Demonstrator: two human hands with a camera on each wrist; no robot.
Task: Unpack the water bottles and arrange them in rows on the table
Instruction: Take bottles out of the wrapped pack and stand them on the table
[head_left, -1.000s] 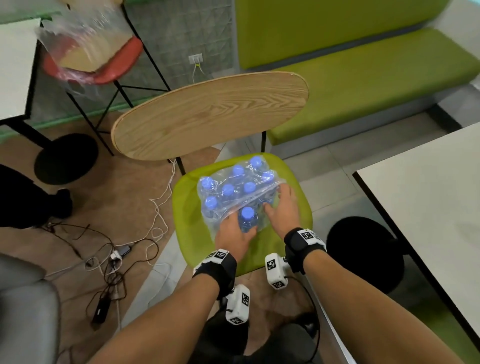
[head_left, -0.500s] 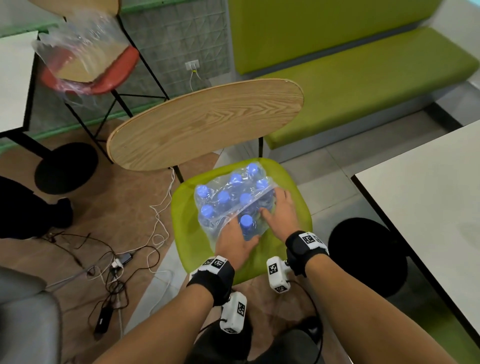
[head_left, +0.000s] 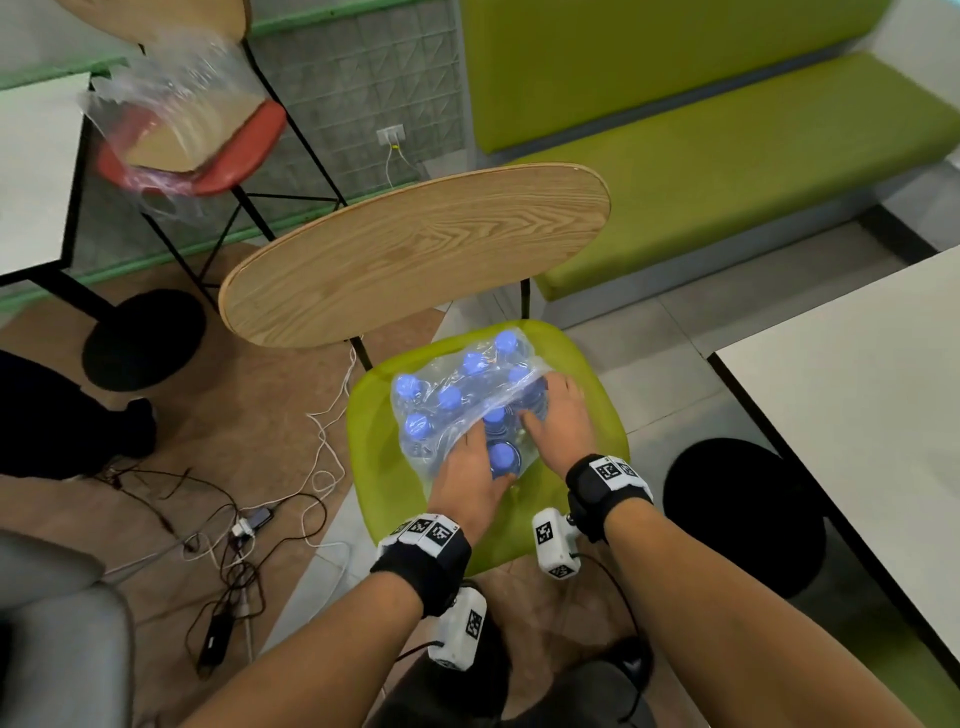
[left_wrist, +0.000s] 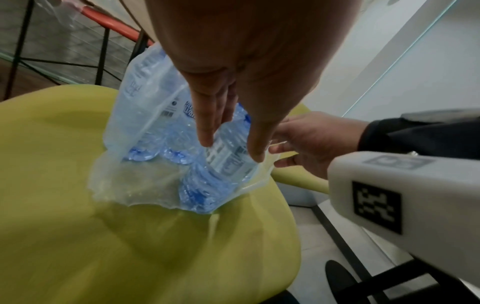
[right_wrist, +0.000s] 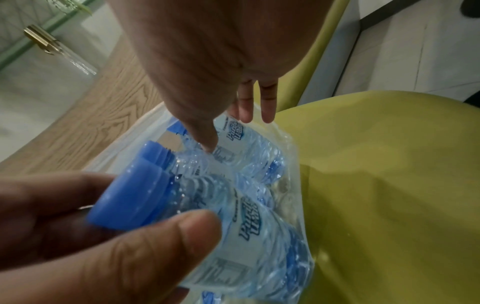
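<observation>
Left hand (head_left: 467, 480) has slid forward, gripping blue-capped bottle (head_left: 503, 457); right hand (head_left: 561, 423) flat on wrap (head_left: 462, 387).

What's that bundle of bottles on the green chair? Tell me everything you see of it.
A pack of water bottles: small, clear, ribbed plastic bottles with blue caps and white printed labels, caps upward, bundled in thin clear wrap that looks opened at the near end. It sits on the green chair seat. The left hand grips the nearest bottle near its cap; the right hand rests its fingers on the pack beside it.
</observation>
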